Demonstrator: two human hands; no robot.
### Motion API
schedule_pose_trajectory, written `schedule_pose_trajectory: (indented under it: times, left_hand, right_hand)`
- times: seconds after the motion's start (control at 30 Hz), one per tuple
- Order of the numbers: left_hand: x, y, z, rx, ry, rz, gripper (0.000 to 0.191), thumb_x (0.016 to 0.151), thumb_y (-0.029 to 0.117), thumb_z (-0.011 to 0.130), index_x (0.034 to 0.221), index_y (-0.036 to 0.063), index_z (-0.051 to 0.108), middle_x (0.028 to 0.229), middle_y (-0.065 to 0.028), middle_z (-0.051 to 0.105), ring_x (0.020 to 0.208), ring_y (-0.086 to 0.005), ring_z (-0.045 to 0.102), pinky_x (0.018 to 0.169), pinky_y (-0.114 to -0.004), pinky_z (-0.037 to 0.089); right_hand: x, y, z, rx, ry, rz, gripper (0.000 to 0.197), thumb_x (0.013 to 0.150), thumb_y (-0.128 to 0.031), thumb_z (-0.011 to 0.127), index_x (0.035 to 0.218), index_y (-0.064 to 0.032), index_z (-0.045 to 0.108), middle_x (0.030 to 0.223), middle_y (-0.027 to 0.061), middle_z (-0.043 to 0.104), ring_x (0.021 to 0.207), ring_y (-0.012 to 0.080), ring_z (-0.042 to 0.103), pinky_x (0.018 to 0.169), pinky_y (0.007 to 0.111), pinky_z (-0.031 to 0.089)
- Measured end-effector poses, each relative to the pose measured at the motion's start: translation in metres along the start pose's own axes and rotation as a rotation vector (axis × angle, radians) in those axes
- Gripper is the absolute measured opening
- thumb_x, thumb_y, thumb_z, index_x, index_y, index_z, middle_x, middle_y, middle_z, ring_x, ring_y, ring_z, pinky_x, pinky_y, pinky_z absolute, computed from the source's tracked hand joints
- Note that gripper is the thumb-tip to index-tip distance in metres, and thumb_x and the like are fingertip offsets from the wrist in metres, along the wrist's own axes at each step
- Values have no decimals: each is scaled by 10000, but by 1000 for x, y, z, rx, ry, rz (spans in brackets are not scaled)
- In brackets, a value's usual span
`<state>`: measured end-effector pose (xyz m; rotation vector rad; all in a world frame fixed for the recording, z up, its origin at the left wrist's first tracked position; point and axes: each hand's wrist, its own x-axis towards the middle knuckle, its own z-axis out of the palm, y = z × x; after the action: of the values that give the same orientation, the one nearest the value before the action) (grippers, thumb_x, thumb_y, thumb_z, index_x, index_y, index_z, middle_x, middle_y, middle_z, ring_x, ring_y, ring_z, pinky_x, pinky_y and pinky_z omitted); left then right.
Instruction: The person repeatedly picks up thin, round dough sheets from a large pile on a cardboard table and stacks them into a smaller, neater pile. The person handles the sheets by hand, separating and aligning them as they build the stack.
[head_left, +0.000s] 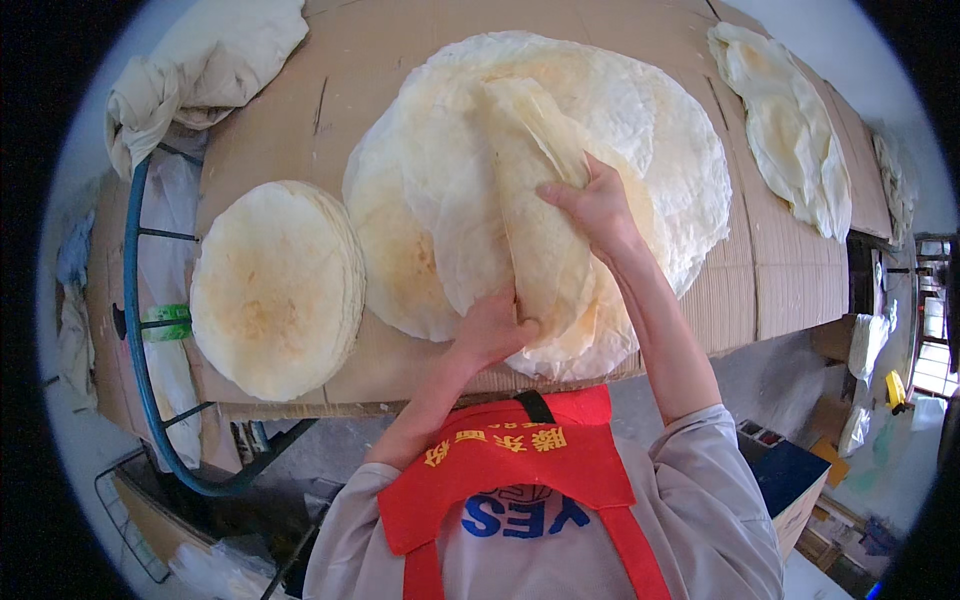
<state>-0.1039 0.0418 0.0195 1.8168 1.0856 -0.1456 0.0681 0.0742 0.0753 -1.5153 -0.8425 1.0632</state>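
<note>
A broad, uneven pile of thin round flatbreads (675, 172) lies before me on the cardboard-covered table (795, 292). One thin flatbread (540, 247) is partly folded over on top of this pile, and both my hands grip it. My left hand (495, 322) pinches its near edge, fingers partly hidden beneath the sheet. Farther up, my right hand (592, 202) holds the fold's right side, thumb on top. To the left stands a neat stack of round flatbreads (277, 292) with browned patches, apart from both hands.
Another bundle of flatbread (787, 127) rests at the table's far right. A cream cloth (217, 60) is heaped at the far left corner. A blue metal frame (139, 300) curves along the left edge, with a roll of green tape (166, 322) on its bar.
</note>
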Motion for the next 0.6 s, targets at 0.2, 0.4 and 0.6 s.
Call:
schedule_pose_trajectory:
  times: [0.2,0.4,0.6]
  left_hand:
    - [-3,-17,-1,-381,-113,83,632,661,238,626,1228,64,408,1092,-140,563,874,-237,603,773,-331,470]
    - [-1,-39,6,-471,-199,210,655,726,193,602,1298,70,307,1205,-118,486,917,-224,584,818,-320,452]
    - [12,-20,-9,-1059,-24,129,567,826,293,523,1288,38,315,1165,-100,491,1005,-216,527,827,-337,450]
  right_hand:
    - [0,-2,-5,46,-50,20,362,694,0,604,1051,7,545,883,70,605,755,134,570,667,280,472]
    - [4,-6,-11,87,-56,36,349,694,-16,617,1036,8,551,881,67,605,748,134,568,669,276,470]
    - [-4,-2,-10,-127,-154,-23,358,700,-31,620,1047,15,545,903,73,604,770,134,563,681,272,465]
